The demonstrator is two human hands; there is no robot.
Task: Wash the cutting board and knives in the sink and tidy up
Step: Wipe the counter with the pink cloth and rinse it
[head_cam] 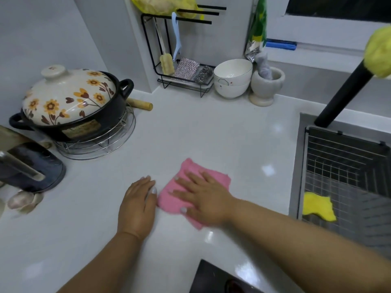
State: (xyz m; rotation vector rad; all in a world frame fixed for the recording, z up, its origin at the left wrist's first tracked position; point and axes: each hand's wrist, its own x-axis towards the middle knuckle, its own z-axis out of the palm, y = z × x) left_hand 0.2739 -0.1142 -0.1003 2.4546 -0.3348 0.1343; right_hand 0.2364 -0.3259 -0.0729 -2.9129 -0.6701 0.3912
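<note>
A pink cloth (pixel 186 172) lies flat on the white counter (pixel 211 132). My right hand (pixel 204 196) presses on the cloth with straight, spread fingers. Just to the left of the cloth, my left hand (pixel 137 206) rests flat on the bare counter, its fingertips beside the cloth's edge. The sink (pixel 347 174) is at the right, with a wire rack inside and a yellow cloth (pixel 318 206) lying on the rack. No cutting board or knife is in view.
A flowered clay pot (pixel 69 102) sits on a wire trivet at the left, a dark kettle (pixel 27 168) in front of it. At the back stand a black sponge rack (pixel 182 66), stacked white bowls (pixel 231 79) and a stone mortar (pixel 266 85). A black faucet (pixel 342 94) leans over the sink.
</note>
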